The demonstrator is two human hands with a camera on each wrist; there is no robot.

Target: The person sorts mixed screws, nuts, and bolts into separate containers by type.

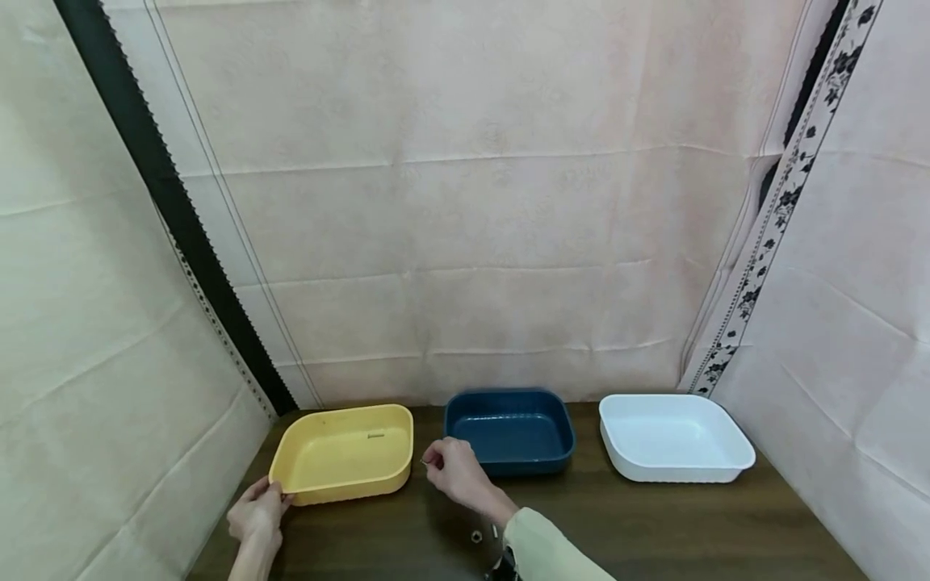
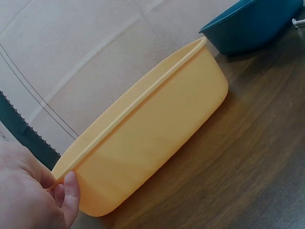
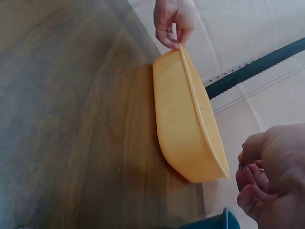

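My left hand (image 1: 256,516) pinches the rim of the yellow plastic tray (image 1: 341,490) at its near left corner, thumb and fingers on either side, as the left wrist view shows. One thin, short metal piece (image 1: 375,436) lies inside that tray. Between the yellow tray and the dark blue tray (image 1: 508,467), my right hand (image 1: 456,472) is raised with thumb and fingertips together. They pinch a small metal piece (image 3: 240,166), mostly hidden by the fingers; I cannot tell its kind. In the left wrist view, a shiny metal piece (image 2: 299,23) shows at the right edge.
A white tray (image 1: 676,474) stands at the right on the brown wooden table (image 1: 639,532). Close to my right forearm lie a metal nut (image 1: 476,537) and a small slim metal piece (image 1: 495,531). Pale cloth (image 1: 472,242) hangs behind the trays and along both sides.
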